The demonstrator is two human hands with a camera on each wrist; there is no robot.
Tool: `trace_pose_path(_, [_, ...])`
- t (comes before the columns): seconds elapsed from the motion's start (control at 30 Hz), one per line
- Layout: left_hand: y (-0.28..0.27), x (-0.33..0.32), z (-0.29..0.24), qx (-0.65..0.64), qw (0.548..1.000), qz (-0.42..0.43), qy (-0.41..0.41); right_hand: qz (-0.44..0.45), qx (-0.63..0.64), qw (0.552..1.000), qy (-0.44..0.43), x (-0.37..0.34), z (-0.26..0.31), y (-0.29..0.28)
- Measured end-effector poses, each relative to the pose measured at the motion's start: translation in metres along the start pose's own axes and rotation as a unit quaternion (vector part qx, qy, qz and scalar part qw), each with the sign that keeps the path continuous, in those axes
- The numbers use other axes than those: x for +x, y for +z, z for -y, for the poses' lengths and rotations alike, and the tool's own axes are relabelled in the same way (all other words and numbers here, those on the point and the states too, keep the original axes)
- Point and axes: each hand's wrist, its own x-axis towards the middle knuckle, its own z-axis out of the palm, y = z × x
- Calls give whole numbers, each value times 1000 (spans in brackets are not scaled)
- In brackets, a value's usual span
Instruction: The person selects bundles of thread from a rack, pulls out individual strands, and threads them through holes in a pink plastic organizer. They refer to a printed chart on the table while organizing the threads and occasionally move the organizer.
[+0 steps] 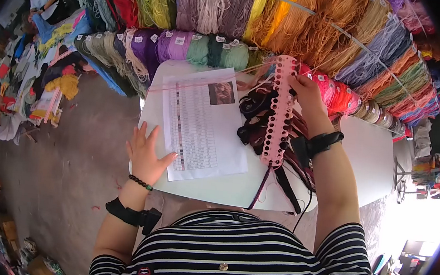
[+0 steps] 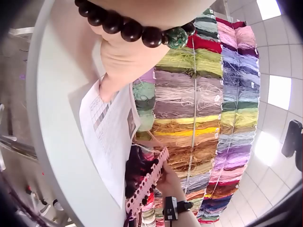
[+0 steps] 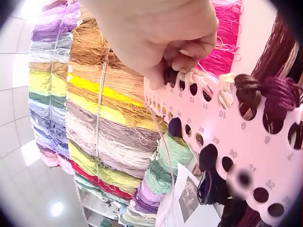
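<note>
A pink card with numbered holes (image 1: 279, 116) stands over the right part of the white table, dark and maroon thread bundles looped through some holes. My right hand (image 1: 309, 95) pinches its upper edge; in the right wrist view the fingers (image 3: 182, 56) are curled at the holes beside a pale thread loop (image 3: 189, 74). A pale pink strand (image 1: 198, 86) runs left from the card across a printed sheet (image 1: 194, 130). My left hand (image 1: 147, 154) has its fingers spread at the table's left edge, the thumb on the sheet's edge.
Bundles of coloured thread (image 1: 216, 10) hang and lie in rows behind the white table (image 1: 215, 190). Dark thread ends (image 1: 286, 189) lie toward its front edge. At the far left, a person (image 1: 43, 1) is near heaps of coloured material (image 1: 66, 85).
</note>
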Motion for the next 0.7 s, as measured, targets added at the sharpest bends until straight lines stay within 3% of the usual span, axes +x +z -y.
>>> trace_pose_path(0.23, [4,-1,5,-8,1000,-20,14,-71,-126,989,30,12,-43,11])
trace_pose_path(0.33, [5,0,6,-6,999,-26,18,-187,-297,922,-164,2,-34,-6])
trace_pose_path(0.4, [5,0,7,-8,999,-30,24,-152,-196,952,-180,-43,58,-5])
trace_pose_path(0.47, [6,1,8,-15,999,-36,32,-82,21,940,-330,-92,124,-4])
trace_pose_path(0.5, [7,1,8,-17,999,-33,31,-64,-28,908,-413,-117,150,-14])
trace_pose_path(0.53, [7,1,9,-18,999,-31,32,-110,-13,883,-457,-140,165,-22])
trace_pose_path(0.57, [7,1,9,-20,999,-30,33,-71,124,875,-463,-163,175,-27])
trace_pose_path(0.63, [7,1,9,-13,999,-31,34,13,397,788,-470,-210,197,-38])
trace_pose_path(0.67, [7,1,9,-11,999,-32,35,-75,279,759,-583,-221,195,-42])
trace_pose_path(0.7, [7,2,10,-13,998,-40,40,-87,202,739,-637,-224,197,-46])
